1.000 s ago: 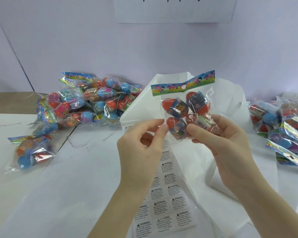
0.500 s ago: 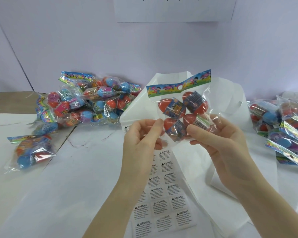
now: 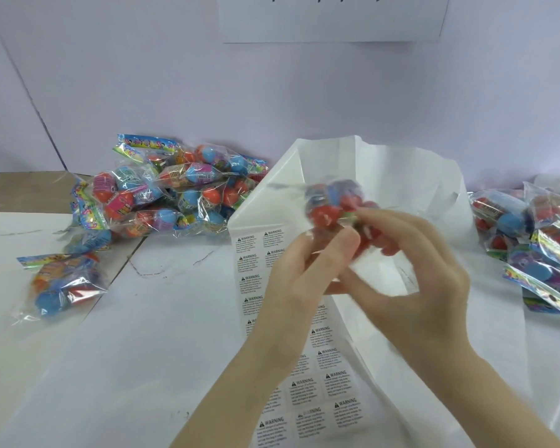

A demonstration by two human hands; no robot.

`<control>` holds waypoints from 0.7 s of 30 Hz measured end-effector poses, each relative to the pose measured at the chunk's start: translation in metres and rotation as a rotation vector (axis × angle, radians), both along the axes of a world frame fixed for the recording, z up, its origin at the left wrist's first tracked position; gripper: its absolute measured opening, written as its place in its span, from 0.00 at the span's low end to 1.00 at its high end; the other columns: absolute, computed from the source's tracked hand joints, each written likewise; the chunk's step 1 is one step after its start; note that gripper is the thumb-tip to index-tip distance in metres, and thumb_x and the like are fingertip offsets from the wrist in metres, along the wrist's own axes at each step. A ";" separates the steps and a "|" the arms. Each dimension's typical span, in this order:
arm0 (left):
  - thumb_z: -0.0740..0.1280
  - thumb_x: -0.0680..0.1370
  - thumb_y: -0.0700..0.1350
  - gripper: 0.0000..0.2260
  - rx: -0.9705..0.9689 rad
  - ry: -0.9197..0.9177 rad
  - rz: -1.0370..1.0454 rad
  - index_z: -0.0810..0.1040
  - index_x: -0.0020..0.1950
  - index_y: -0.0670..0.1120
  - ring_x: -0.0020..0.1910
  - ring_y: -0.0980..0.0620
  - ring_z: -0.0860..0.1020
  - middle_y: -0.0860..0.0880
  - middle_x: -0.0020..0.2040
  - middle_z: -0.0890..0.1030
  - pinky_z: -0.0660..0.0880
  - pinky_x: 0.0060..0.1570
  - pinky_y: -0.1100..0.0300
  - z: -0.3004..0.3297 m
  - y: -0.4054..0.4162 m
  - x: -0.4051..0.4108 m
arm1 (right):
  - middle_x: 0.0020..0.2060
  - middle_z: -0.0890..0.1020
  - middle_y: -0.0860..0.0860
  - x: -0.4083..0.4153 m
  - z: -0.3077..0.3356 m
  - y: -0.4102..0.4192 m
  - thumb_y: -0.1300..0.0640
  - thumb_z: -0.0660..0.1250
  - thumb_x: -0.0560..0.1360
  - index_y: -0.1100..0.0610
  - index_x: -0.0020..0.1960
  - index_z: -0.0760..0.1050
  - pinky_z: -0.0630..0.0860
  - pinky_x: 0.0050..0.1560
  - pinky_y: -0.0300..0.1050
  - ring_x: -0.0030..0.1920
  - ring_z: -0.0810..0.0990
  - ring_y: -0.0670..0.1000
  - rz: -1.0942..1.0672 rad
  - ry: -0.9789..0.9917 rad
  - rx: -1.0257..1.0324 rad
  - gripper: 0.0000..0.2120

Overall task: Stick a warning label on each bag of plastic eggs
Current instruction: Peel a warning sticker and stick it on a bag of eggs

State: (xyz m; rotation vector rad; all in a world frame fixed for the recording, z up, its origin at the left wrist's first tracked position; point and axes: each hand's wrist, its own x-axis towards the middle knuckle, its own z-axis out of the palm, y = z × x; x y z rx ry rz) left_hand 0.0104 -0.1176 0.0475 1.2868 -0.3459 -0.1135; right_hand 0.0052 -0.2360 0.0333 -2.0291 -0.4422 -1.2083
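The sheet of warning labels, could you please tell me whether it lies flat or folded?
Flat: the label sheet lies spread on the white paper, its far end hidden behind both hands.

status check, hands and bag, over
Left hand and right hand both gripping the bag, blurred. Label sheet below on table. Nothing in the way.

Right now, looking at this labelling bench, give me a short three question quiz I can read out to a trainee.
1. True or false: both hands are on the same bag of eggs.
2. Where does the sheet of warning labels lie: A, under the hands; B, on the left pile; C, pinned to the wall?
3. Fill in: a single bag lies on the person's ____ side, apart from the left pile.

Key: 1 true: left hand and right hand both hold it. 2 A. 3 left.
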 end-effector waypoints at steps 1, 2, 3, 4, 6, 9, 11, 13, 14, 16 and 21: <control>0.68 0.68 0.55 0.20 -0.046 0.037 0.000 0.79 0.55 0.44 0.49 0.55 0.81 0.51 0.47 0.84 0.77 0.42 0.62 0.000 0.001 0.001 | 0.50 0.77 0.45 -0.001 -0.001 0.001 0.57 0.76 0.66 0.58 0.58 0.74 0.72 0.51 0.35 0.46 0.74 0.42 0.076 0.005 -0.040 0.23; 0.71 0.69 0.52 0.18 -0.095 0.076 0.012 0.80 0.54 0.43 0.49 0.55 0.81 0.50 0.47 0.84 0.77 0.43 0.62 0.001 0.003 0.002 | 0.51 0.77 0.44 -0.003 -0.001 0.003 0.57 0.76 0.65 0.57 0.60 0.72 0.72 0.51 0.34 0.47 0.75 0.40 0.154 0.021 -0.055 0.25; 0.73 0.69 0.48 0.16 -0.136 0.112 0.030 0.80 0.53 0.42 0.48 0.54 0.82 0.49 0.45 0.84 0.78 0.44 0.63 0.001 0.006 0.004 | 0.50 0.78 0.43 -0.006 -0.002 0.004 0.56 0.75 0.67 0.57 0.61 0.71 0.72 0.49 0.33 0.46 0.75 0.40 0.219 0.035 -0.049 0.25; 0.73 0.68 0.46 0.15 -0.165 0.141 0.051 0.80 0.52 0.41 0.46 0.54 0.82 0.49 0.44 0.84 0.78 0.45 0.64 0.001 0.008 0.006 | 0.49 0.79 0.44 -0.008 -0.002 0.005 0.54 0.73 0.69 0.56 0.61 0.71 0.72 0.46 0.33 0.44 0.76 0.42 0.256 0.033 -0.032 0.23; 0.70 0.65 0.46 0.16 -0.218 0.182 0.090 0.80 0.50 0.41 0.44 0.55 0.82 0.48 0.43 0.84 0.77 0.43 0.68 0.001 0.012 0.009 | 0.48 0.78 0.46 -0.010 -0.002 0.005 0.54 0.68 0.73 0.56 0.58 0.71 0.72 0.40 0.35 0.37 0.76 0.45 0.224 -0.026 0.022 0.16; 0.70 0.61 0.46 0.14 -0.320 0.239 0.095 0.81 0.44 0.42 0.40 0.55 0.81 0.47 0.41 0.84 0.77 0.37 0.68 0.002 0.016 0.013 | 0.45 0.78 0.45 -0.008 0.001 0.002 0.54 0.65 0.72 0.49 0.54 0.69 0.71 0.37 0.34 0.34 0.74 0.43 0.071 -0.027 0.176 0.12; 0.70 0.60 0.46 0.14 -0.391 0.266 0.070 0.81 0.42 0.42 0.42 0.52 0.79 0.45 0.43 0.82 0.77 0.35 0.68 0.004 0.019 0.014 | 0.45 0.78 0.41 -0.004 0.001 0.002 0.52 0.65 0.72 0.44 0.52 0.69 0.70 0.37 0.32 0.35 0.75 0.41 0.035 0.071 0.341 0.10; 0.71 0.60 0.45 0.11 -0.403 0.240 0.074 0.82 0.39 0.42 0.43 0.52 0.78 0.46 0.43 0.81 0.77 0.34 0.67 0.004 0.022 0.015 | 0.44 0.79 0.40 0.002 -0.002 -0.001 0.53 0.68 0.71 0.42 0.49 0.69 0.70 0.37 0.30 0.37 0.76 0.40 0.043 0.208 0.504 0.10; 0.71 0.59 0.44 0.08 -0.381 0.205 0.091 0.83 0.37 0.44 0.41 0.54 0.80 0.48 0.41 0.83 0.77 0.34 0.68 0.004 0.023 0.016 | 0.45 0.79 0.41 0.005 -0.005 -0.003 0.54 0.69 0.72 0.42 0.48 0.70 0.71 0.37 0.30 0.38 0.76 0.39 0.050 0.299 0.553 0.11; 0.72 0.58 0.44 0.07 -0.344 0.140 0.111 0.84 0.34 0.45 0.39 0.55 0.82 0.50 0.39 0.84 0.76 0.35 0.68 0.003 0.023 0.017 | 0.47 0.79 0.42 0.010 -0.011 -0.007 0.55 0.72 0.70 0.43 0.49 0.70 0.71 0.39 0.31 0.41 0.76 0.38 0.087 0.526 0.544 0.14; 0.73 0.56 0.44 0.12 -0.343 0.117 0.132 0.82 0.38 0.43 0.40 0.54 0.83 0.48 0.39 0.85 0.77 0.36 0.68 0.001 0.023 0.019 | 0.55 0.73 0.39 0.010 -0.026 0.000 0.47 0.75 0.65 0.44 0.67 0.62 0.65 0.48 0.32 0.54 0.70 0.41 0.122 0.937 0.173 0.35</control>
